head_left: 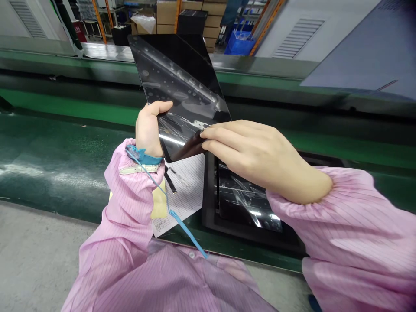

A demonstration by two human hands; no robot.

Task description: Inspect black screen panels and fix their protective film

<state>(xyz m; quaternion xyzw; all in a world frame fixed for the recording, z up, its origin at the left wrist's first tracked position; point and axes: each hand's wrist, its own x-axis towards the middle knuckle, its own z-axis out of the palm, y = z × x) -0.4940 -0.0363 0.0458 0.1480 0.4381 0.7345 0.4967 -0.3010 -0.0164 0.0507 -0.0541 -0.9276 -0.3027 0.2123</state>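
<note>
My left hand (147, 125) grips a black glossy screen panel (182, 78) by its left edge, thumb on the front and the other fingers hidden behind. The panel is tilted up over the bench. Clear film with bubbles and wrinkles covers its face. My right hand (250, 151) is closed at the panel's lower right, its fingertips on the film beside a small white label (198, 124); its thumb is hidden. Below the right forearm, another film-covered black panel (247, 201) lies in a black tray (211, 216).
On the green bench (58, 151) lie a gridded paper sheet (191, 186), a yellow piece (158, 203) and a short black strip (170, 180). A blue coiled cord (185, 229) runs from my left wristband (143, 156). Cardboard boxes (166, 17) and a blue bin (239, 42) stand beyond.
</note>
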